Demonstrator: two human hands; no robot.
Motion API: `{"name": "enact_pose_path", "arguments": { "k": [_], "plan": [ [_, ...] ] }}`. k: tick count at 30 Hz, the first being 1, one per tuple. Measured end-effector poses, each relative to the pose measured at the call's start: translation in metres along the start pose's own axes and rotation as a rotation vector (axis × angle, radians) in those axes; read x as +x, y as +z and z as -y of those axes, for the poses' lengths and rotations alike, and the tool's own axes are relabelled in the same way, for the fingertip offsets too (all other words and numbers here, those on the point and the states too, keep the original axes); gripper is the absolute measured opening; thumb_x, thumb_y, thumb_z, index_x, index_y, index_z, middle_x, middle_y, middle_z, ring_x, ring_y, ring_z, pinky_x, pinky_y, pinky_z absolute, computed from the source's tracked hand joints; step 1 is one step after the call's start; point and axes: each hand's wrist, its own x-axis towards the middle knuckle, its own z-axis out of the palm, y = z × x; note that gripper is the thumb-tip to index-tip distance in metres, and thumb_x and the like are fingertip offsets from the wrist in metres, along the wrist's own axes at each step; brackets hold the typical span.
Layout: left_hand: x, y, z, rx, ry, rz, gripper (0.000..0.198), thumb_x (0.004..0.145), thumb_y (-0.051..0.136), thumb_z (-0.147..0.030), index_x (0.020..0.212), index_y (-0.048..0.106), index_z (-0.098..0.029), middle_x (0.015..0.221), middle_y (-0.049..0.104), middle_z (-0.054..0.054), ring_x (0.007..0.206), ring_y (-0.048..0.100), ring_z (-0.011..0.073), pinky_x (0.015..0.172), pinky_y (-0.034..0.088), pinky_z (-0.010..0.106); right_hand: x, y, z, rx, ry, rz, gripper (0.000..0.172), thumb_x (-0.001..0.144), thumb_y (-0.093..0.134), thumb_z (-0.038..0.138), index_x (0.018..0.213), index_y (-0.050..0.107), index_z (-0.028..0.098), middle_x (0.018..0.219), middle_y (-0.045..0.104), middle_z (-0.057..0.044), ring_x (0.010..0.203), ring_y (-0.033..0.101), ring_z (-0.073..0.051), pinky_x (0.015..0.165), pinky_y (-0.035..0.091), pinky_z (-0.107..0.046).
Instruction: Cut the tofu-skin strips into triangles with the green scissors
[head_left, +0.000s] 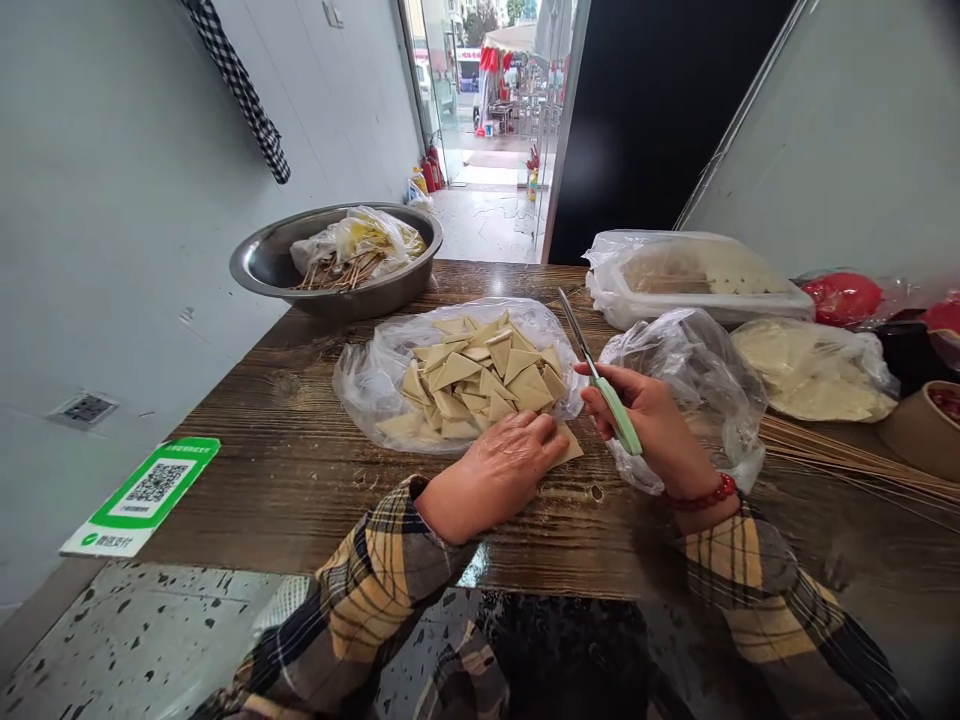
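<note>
My right hand [637, 405] is closed around a pair of scissors [616, 412] with pale green handles. Their metal blades point up and away, held above the table. My left hand [510, 455] is closed, fingers curled down over a flat beige tofu sheet piece [570, 447] that sticks out at its right; the grip under the fingers is hidden. Just beyond the left hand, a heap of beige triangular tofu sheet pieces [480, 368] rests on a spread clear plastic bag [361, 378].
Skewers lie in a bag inside a steel basin [259, 262] at back left. To the right are a crumpled plastic bag [690, 360], a wrapped white tray [720, 303], a bag of pale sheets [817, 370], and bamboo sticks [847, 450]. A QR code card [150, 490] lies at the left edge.
</note>
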Motion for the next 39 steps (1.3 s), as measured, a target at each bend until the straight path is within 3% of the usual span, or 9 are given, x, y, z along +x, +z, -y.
{"name": "enact_pose_path", "arguments": {
  "k": [11,16,26,28,30,34,36,39],
  "plan": [
    [0.007,0.014,-0.004,0.1,0.026,-0.027,0.023,0.091,0.041,-0.012,0.111,0.054,-0.013,0.104,0.057,0.011,0.099,0.054,0.0232,0.089,0.046,0.036,-0.002,0.003,0.005,0.013,0.053,0.0,0.057,0.069,0.08,0.045,0.115,0.067,0.014,0.062,0.055,0.005,0.047,0.044,-0.009,0.043,0.04,-0.024],
    [0.008,0.023,-0.01,0.185,0.033,-0.069,0.018,0.092,0.04,-0.012,0.1,0.056,-0.011,0.092,0.059,0.012,0.092,0.057,0.0239,0.083,0.047,0.037,-0.002,0.003,0.003,0.016,0.065,-0.006,0.056,0.069,0.081,0.041,0.115,0.067,0.015,0.059,0.054,0.006,0.047,0.044,-0.009,0.042,0.04,-0.023],
    [0.01,0.012,-0.004,0.054,-0.066,-0.101,0.015,0.091,0.043,-0.009,0.096,0.057,-0.013,0.089,0.065,0.009,0.082,0.063,0.0192,0.07,0.049,0.03,-0.001,-0.001,-0.008,-0.011,0.025,-0.012,0.048,0.073,0.079,0.037,0.116,0.068,0.018,0.064,0.057,0.004,0.048,0.047,-0.009,0.043,0.04,-0.022],
    [0.009,0.006,0.002,-0.112,-0.106,-0.189,0.015,0.09,0.045,-0.011,0.095,0.059,-0.014,0.088,0.067,0.007,0.079,0.064,0.017,0.07,0.049,0.028,-0.001,-0.001,-0.007,0.004,0.027,-0.025,0.048,0.073,0.079,0.037,0.116,0.068,0.018,0.062,0.056,0.005,0.048,0.047,-0.009,0.043,0.04,-0.022],
    [0.006,-0.002,0.01,-0.334,-0.174,-0.358,0.016,0.09,0.047,-0.015,0.094,0.062,-0.016,0.087,0.069,0.005,0.076,0.063,0.0146,0.069,0.048,0.026,-0.002,0.001,-0.004,0.011,0.025,-0.049,0.048,0.074,0.078,0.039,0.115,0.068,0.017,0.061,0.056,0.005,0.048,0.046,-0.009,0.043,0.041,-0.022],
    [0.0,-0.013,0.034,-0.522,-0.453,-0.702,0.017,0.085,0.053,-0.018,0.096,0.066,-0.017,0.086,0.071,0.004,0.075,0.063,0.0142,0.067,0.047,0.025,-0.003,0.003,0.001,0.003,0.01,-0.073,0.052,0.074,0.076,0.042,0.116,0.067,0.014,0.059,0.054,0.005,0.047,0.045,-0.009,0.042,0.042,-0.023],
    [-0.003,-0.014,0.048,-0.492,-0.553,-0.746,0.021,0.084,0.053,-0.017,0.1,0.065,-0.018,0.086,0.07,0.003,0.076,0.063,0.0151,0.07,0.047,0.027,-0.002,0.004,0.003,0.003,0.009,-0.068,0.054,0.072,0.078,0.042,0.116,0.067,0.014,0.059,0.054,0.006,0.046,0.045,-0.009,0.042,0.041,-0.023],
    [-0.006,-0.011,0.061,-0.309,-0.629,-0.695,0.027,0.085,0.049,-0.016,0.108,0.063,-0.017,0.087,0.068,0.005,0.079,0.061,0.0179,0.073,0.048,0.031,-0.002,0.004,0.003,0.018,0.01,-0.064,0.055,0.07,0.078,0.043,0.115,0.067,0.014,0.061,0.055,0.005,0.046,0.045,-0.008,0.041,0.041,-0.023]
  ]
}}
